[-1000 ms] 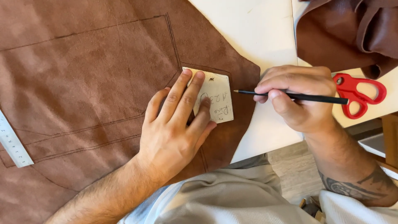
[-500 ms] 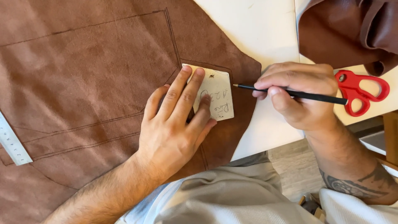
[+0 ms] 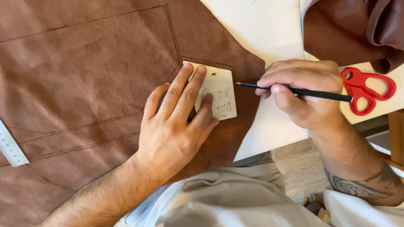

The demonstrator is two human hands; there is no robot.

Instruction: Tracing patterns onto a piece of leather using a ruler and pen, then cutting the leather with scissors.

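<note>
- Small cream card template (image 3: pixel 218 94), rectangular with handwriting on its face, lay flat on the large brown suede leather sheet (image 3: pixel 84 84), close to that sheet's right-hand corner.
- My left hand (image 3: pixel 176 126) was spread open, palm down, and pressed on the template; the fingertips (image 3: pixel 201 70) covered its left part, while its right part showed bare.
- My right hand (image 3: pixel 303 94) was closed around a thin black pencil (image 3: pixel 294 90), held nearly level and pointing left.
- Pencil tip sat on the leather just beside the template's right edge; whether it touched the card itself I could not tell.
- Dark drawn lines ran over the leather: one framed the template's top and right sides, others crossed the sheet to the left and below my left hand.
- Leather sheet rested on a white table top (image 3: pixel 269 29), which showed bare above and to the right of the sheet's corner.
- Red-handled scissors (image 3: pixel 366 90) lay on the table just behind my right hand, partly hidden by it.
- Folded dark brown smooth leather (image 3: pixel 349 29) lay at the table's upper right, apart from the suede sheet.
- Clear plastic ruler (image 3: pixel 10 147) lay on the suede at the far left edge of view, well apart from both hands.
- Light grey trousers (image 3: pixel 235 197) filled the lower foreground beneath the table edge.
</note>
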